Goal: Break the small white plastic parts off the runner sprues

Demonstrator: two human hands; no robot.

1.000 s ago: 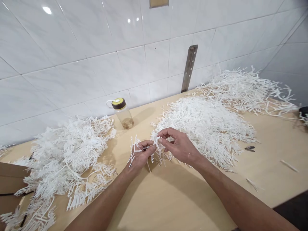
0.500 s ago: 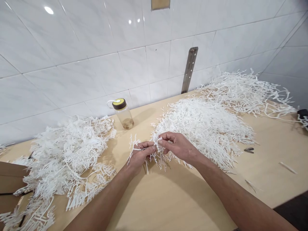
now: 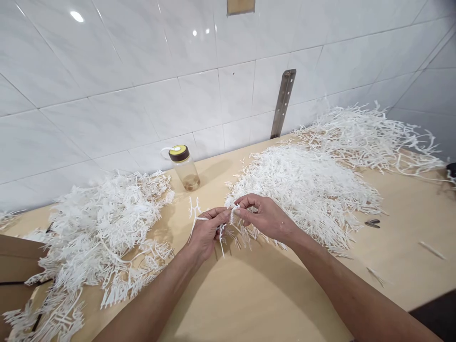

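My left hand (image 3: 208,231) is closed on a white branched plastic stem (image 3: 195,217), whose forked twigs stick out above the wrist and below the fingers. Close beside it, my right hand (image 3: 259,213) pinches a small white toothed sprig (image 3: 233,214) between thumb and fingertips. The two hands almost meet over the front left edge of a large heap of short white sprigs (image 3: 299,190). Whether the sprig joins the stem is hidden by the fingers.
Left lies a pile of white branched pieces (image 3: 103,223) beside a cardboard box (image 3: 17,275). A bottle (image 3: 187,171) stands behind my hands. Long white stems (image 3: 370,137) lie back right. Small dark snips (image 3: 372,223) and loose bits (image 3: 432,250) rest on the right.
The branched stem in my left hand has turned, and its twigs now stand more upright. My right hand stays nearly in place at the sprig. The view has shifted slightly.
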